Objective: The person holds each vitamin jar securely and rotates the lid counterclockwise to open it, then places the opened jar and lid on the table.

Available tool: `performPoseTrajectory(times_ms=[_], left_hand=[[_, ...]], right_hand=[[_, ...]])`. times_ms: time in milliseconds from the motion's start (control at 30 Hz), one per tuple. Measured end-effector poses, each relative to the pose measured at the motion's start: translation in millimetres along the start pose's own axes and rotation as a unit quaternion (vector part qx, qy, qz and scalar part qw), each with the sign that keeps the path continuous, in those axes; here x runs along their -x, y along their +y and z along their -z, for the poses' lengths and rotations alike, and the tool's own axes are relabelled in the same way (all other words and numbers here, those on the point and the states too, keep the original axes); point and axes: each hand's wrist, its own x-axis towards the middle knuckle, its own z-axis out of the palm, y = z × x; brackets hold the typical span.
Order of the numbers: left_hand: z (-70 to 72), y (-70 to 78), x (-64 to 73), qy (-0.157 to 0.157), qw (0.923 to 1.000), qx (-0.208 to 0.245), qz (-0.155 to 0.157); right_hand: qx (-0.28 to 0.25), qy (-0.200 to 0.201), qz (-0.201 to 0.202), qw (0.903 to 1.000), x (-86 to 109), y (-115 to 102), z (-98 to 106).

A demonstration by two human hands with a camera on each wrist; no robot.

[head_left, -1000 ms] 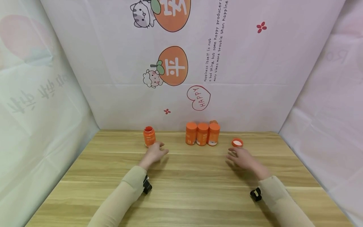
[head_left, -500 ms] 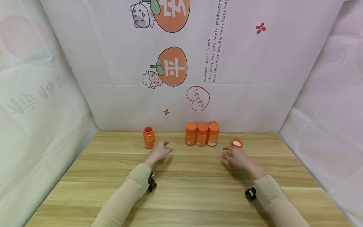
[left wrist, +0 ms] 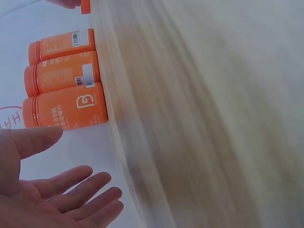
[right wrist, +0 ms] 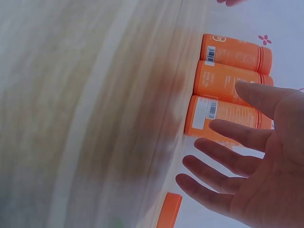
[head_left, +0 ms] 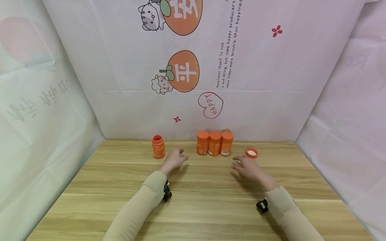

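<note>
Toward the back of the wood-grained surface (head_left: 205, 207), three capped jars (head_left: 214, 146), orange and upright, stand side by side in a tight row. The left hand (head_left: 174, 159) is near the row's left end, thumb well apart from loosely extended fingers, with nothing in its hold. The right hand (head_left: 245, 167) is near the right end, its fingers spread and slightly bent, also holding nothing. The head view shows both hands apart from the row.

To the left of the row, beyond the left hand, stands one uncapped jar (head_left: 158, 150), upright, its red mouth facing up. To the right lies one orange lid (head_left: 251, 152), white inside showing, just beyond the right hand. That makes four jars in all, three with caps on, and one loose lid; the row stands between the uncapped jar and the lid.

Close behind them a white printed cloth (head_left: 135, 110) rises like a wall, bearing two large orange fruits, a cat, a sheep, a red heart and two small red flowers. A small orange shape (head_left: 227, 130) shows above the rightmost capped jar; what it is cannot be told. Nearer the viewer are two pale sleeves (head_left: 135, 207), each with a black device (head_left: 167, 192) at the wrist.
</note>
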Motion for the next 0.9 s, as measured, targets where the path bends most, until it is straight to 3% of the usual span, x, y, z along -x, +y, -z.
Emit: performPoseTrajectory(times_ms=[900], left_hand=[[-17.6, 12.0, -22.7, -0.001, 0.9991, 0.028, -0.032]], right_hand=[[-0.008, -0.01, 0.003, 0.9999, -9.3, -16.7, -13.7]])
